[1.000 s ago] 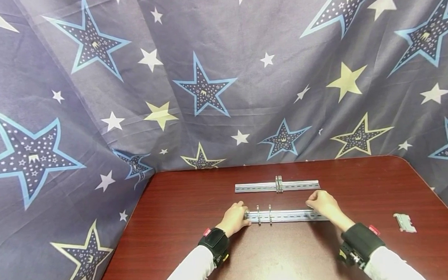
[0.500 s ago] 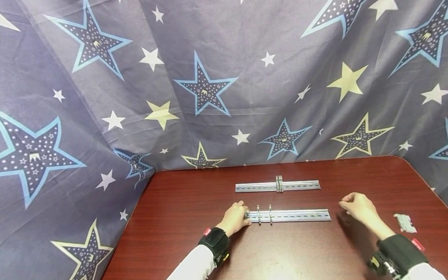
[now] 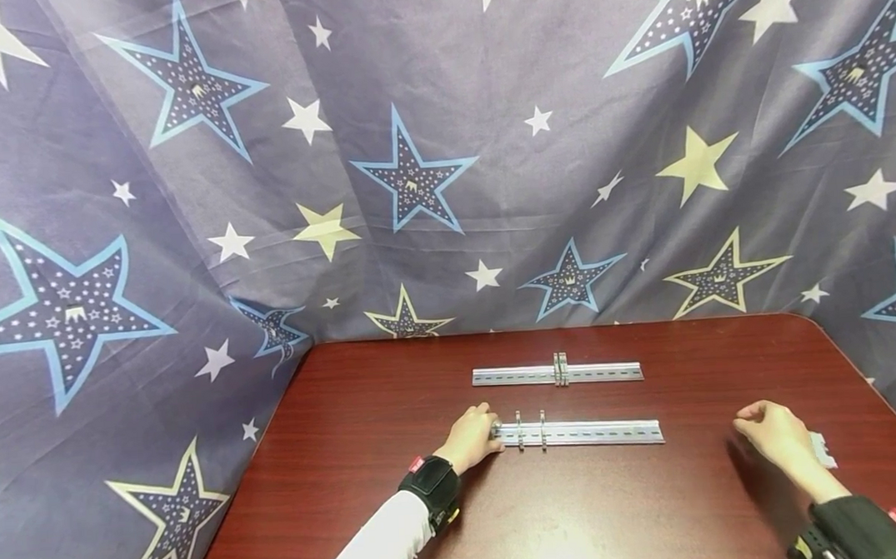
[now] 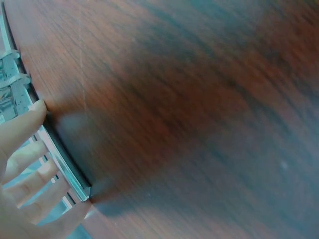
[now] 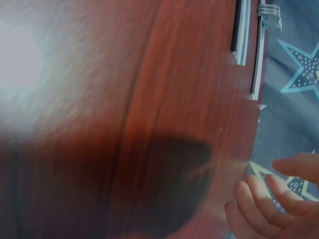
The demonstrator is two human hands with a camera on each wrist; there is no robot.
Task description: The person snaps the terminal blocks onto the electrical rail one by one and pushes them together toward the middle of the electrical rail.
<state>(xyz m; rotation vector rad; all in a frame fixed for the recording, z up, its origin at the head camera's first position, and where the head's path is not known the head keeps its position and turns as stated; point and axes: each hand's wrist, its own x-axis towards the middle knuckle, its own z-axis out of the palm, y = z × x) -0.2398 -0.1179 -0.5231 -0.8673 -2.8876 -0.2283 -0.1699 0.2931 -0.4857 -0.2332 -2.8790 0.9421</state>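
Note:
At its left end, a slotted metal DIN rail [image 3: 605, 433] is held by my left hand [image 3: 470, 439]. The left wrist view shows the thumb at the near edge and the other fingers laid across the rail [image 4: 67, 167]. Two thin upright pieces, likely terminal blocks [image 3: 543, 430], stand on this rail right of the hand. My right hand [image 3: 778, 440] is over the right side of the table, its fingers loosely bent; in the right wrist view nothing sits between thumb and fingers. Partly behind that hand lies a pale grey terminal block [image 3: 823, 451].
Farther back lies a second DIN rail [image 3: 508, 377], parallel to the first, carrying a small group of terminal blocks [image 3: 560, 370] near its middle. The reddish-brown table [image 3: 377, 374] ends at a star-patterned cloth [image 3: 447, 263] hanging behind it.
My right hand has left the right end of the near rail and moved right, now overlapping the loose grey terminal block. The left hand keeps its place on the rail.

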